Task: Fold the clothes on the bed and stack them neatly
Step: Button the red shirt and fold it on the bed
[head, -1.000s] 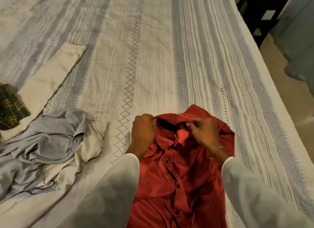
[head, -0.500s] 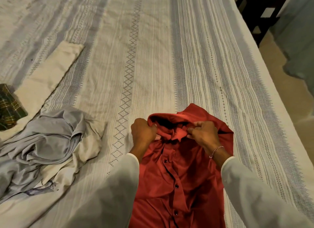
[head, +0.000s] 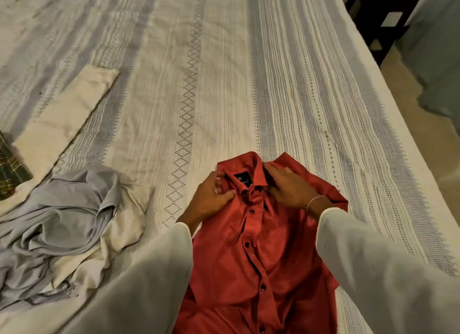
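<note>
A: Hands? Left hand (head: 211,201) sits on the left side of the collar (head: 245,168) of the red shirt (head: 261,254), fingers bent, thumb pressed against the fabric under the collar point. Can't tell if it pinches cloth or only presses. Right hand (head: 292,190) lies flat on the right side of the collar, fingers straight and spread, holding nothing. Thin bracelet (head: 314,201) on that wrist, pale sleeves (head: 154,279) on both arms.

B: Shirt position?

A: On the bed (head: 224,84), near edge, right of centre. Front up, buttoned, dark buttons down the placket. Collar points away from the person, black neck label (head: 242,180) showing between the hands. Label text too small to read. Lower part of the shirt runs out of frame.

B: What's around it?

A: Left of it, apart from it: crumpled grey garment (head: 57,224) on top of a cream one (head: 124,224). Farther left, a folded cream cloth (head: 72,114) lying flat, and a dark green plaid piece (head: 11,166) at the frame edge, resting on it. Dark wooden furniture (head: 378,17) beyond the bed's right side, top right. Sleeves hide the shirt's sides lower down.
</note>
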